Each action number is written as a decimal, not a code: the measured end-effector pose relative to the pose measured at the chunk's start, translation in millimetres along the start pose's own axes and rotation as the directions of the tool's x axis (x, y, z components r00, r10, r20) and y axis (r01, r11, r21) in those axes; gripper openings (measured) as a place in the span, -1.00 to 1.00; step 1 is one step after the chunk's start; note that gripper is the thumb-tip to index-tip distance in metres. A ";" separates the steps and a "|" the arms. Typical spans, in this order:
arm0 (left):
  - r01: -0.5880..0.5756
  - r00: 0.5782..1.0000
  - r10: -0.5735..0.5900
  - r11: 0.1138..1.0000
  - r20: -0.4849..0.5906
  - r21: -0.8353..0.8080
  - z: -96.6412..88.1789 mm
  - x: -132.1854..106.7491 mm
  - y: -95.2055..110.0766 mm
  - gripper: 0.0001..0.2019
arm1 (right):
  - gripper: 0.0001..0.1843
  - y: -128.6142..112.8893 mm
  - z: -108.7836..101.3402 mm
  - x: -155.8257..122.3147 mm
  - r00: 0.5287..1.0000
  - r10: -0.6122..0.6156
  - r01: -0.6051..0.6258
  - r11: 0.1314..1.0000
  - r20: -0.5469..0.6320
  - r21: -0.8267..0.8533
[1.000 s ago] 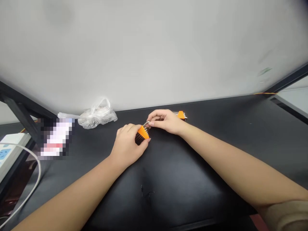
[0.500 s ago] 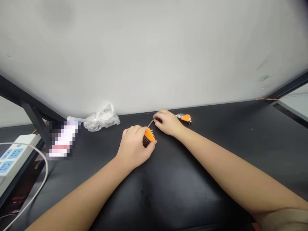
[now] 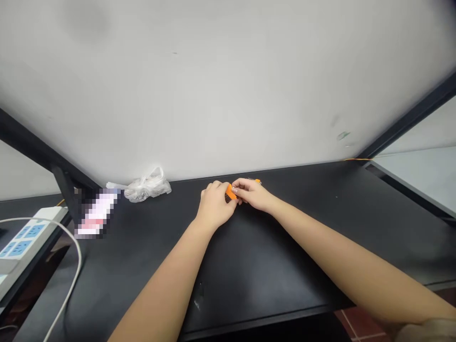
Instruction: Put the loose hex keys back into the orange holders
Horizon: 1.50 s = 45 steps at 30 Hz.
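Note:
My left hand (image 3: 215, 205) is closed around an orange hex key holder (image 3: 231, 192), with dark keys showing below the orange part between thumb and fingers. From the right, my right hand (image 3: 251, 194) meets it, thumb and fingertips pinched at the holder's right edge. Those fingers hide the key ends there, so which key they touch cannot be made out. Behind my right hand lies a second orange hex key set (image 3: 258, 181) on the black table (image 3: 256, 266), mostly covered from view.
A clear plastic bag (image 3: 147, 186) lies crumpled against the grey wall. To the left are a blurred-out pinkish item (image 3: 96, 213), a white power strip (image 3: 26, 237) and a looping white cable (image 3: 79, 256). Black frame bars slope at both sides.
My right hand has come from the far end of a long key to the holder's right edge. The view has shifted, and the second set is now mostly behind my right hand.

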<state>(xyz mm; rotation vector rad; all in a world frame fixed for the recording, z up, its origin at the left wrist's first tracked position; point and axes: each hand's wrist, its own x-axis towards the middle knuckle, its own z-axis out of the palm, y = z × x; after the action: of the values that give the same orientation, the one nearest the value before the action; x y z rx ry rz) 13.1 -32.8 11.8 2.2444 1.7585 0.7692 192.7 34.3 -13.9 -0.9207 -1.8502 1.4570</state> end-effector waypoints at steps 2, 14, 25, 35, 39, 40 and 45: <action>-0.060 0.998 0.060 0.998 0.000 0.005 3.8 -3.8 2.5 -0.72 | -0.65 2.1 -5.9 -4.6 1.000 0.005 -0.004 1.000 0.029 -0.026; -0.279 0.958 0.272 0.957 0.089 0.078 12.9 -6.1 -2.0 -0.70 | -0.65 9.2 -34.1 -18.4 0.988 0.133 -0.113 0.971 0.084 -0.213; -0.260 0.961 0.250 0.962 0.119 0.082 22.3 2.3 -8.1 -0.64 | -0.65 17.8 -74.6 -46.1 0.982 0.184 -0.183 0.886 -0.039 -0.426; -0.263 0.962 0.262 0.965 0.074 0.006 18.4 -0.7 -4.1 -0.50 | -0.85 1.6 -53.0 -52.7 0.978 -0.154 0.040 0.805 -0.144 -0.592; -0.288 0.953 0.290 0.957 0.093 -0.036 17.3 -4.2 6.4 -0.55 | -0.87 0.1 -24.3 -52.2 0.998 -0.056 0.064 0.971 0.040 -0.230; -0.290 0.951 0.293 0.956 0.096 -0.040 17.2 -4.4 7.9 -0.58 | -0.87 1.5 -21.4 -51.0 0.998 -0.041 0.049 0.986 0.050 -0.161; -0.271 0.956 0.265 0.962 0.121 0.034 18.1 -0.3 6.6 -0.70 | -0.81 12.1 -35.3 -45.8 0.999 0.031 -0.030 0.997 0.017 -0.068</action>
<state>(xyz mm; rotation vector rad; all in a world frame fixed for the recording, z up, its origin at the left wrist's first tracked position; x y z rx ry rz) 27.7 -31.9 -0.7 2.5406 1.4551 0.6318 249.3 18.4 -19.9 -0.9751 -1.9167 1.4335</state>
